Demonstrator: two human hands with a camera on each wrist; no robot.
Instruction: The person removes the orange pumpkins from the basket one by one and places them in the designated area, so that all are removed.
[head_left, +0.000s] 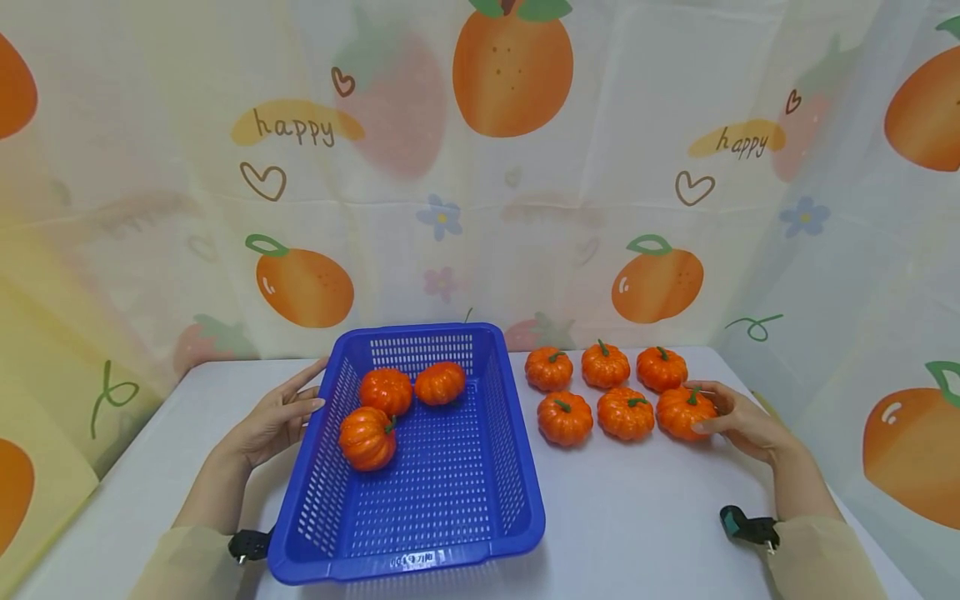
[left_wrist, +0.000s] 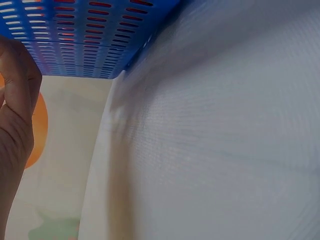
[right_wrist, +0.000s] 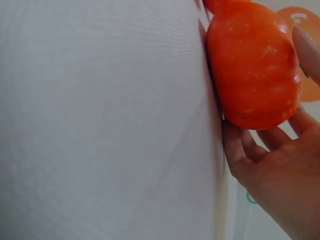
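Observation:
In the head view, my right hand holds a small orange pumpkin at the right end of the front row. The thumb lies on its near side and the fingers reach around its far side. The right wrist view shows that pumpkin against the white tabletop, fingertips at its edge. My left hand, its fingers fairly straight, touches the left side of a blue plastic basket. Inside the basket lie three pumpkins, one of them ribbed, towards the back left.
More small pumpkins stand in two rows right of the basket, including one in the front row and one at the back. A fruit-printed curtain hangs behind the white table.

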